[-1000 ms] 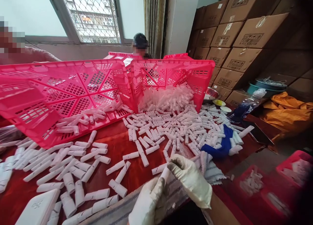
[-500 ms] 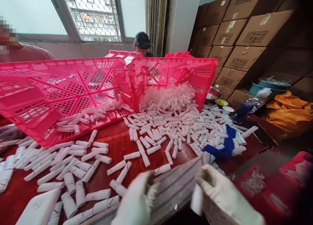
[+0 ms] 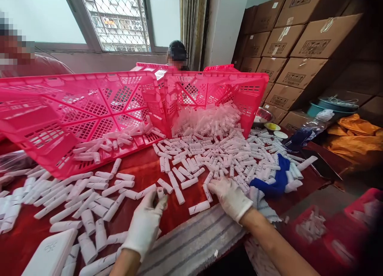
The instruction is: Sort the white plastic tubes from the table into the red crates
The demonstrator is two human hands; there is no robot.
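Note:
My left hand, in a white glove, is over the red table at front centre. Its thumb and fingers are closed on a short white tube, whose open end faces up. My right hand, also gloved in white, reaches palm down to the near edge of a large heap of white tubes with dark line marks. Its fingers are extended and touch tubes there; the fingertips are partly hidden. More loose white tubes lie left of my left hand. A striped grey towel lies along the front edge.
Two pink baskets lie tipped toward me behind the tubes. A white device with digits rests front left. A blue cloth and a bottle are at right. Cartons are stacked behind. Two people sit across the table.
Both hands have moved forward from the front edge onto the table. The white tube under my right hand is out of that hand, and my left hand now grips a tube.

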